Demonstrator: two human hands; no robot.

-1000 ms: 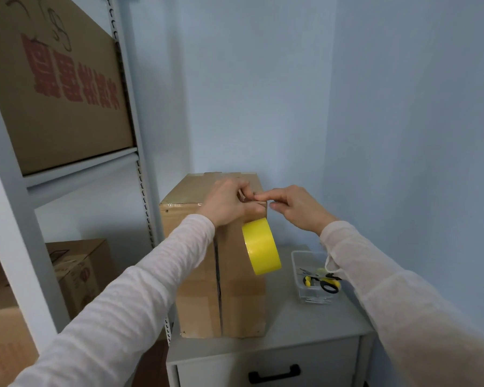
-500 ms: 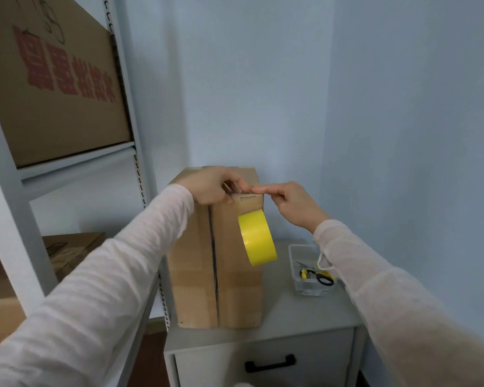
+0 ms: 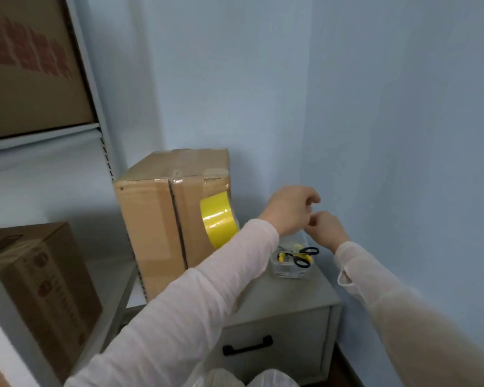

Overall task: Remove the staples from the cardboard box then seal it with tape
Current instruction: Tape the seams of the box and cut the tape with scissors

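While the cardboard box [image 3: 151,233] is standing on end on the grey cabinet [image 3: 291,300], its front seam showing as a dark, untaped gap, the head view is catching both hands off to its right. The left hand [image 3: 289,210] and the right hand [image 3: 323,229] are hovering close together, nearly touching, just above the clear container [image 3: 291,273] where the scissors [image 3: 302,256] are lying. Both are curling their fingers inward; whether either is pinching a staple or a scrap of tape is too small to tell. The yellow tape roll [image 3: 218,219] is hanging against the box's upper right front, apparently stuck there by its own loose end, with neither hand touching it. Judging by this, the sealing step is under way. The next move is likely calling for a reach down to the scissors, then a return to the roll to tape the open seam. Both sleeved forearms are stretching forward and rightward, the left one crossing the box's lower right corner.
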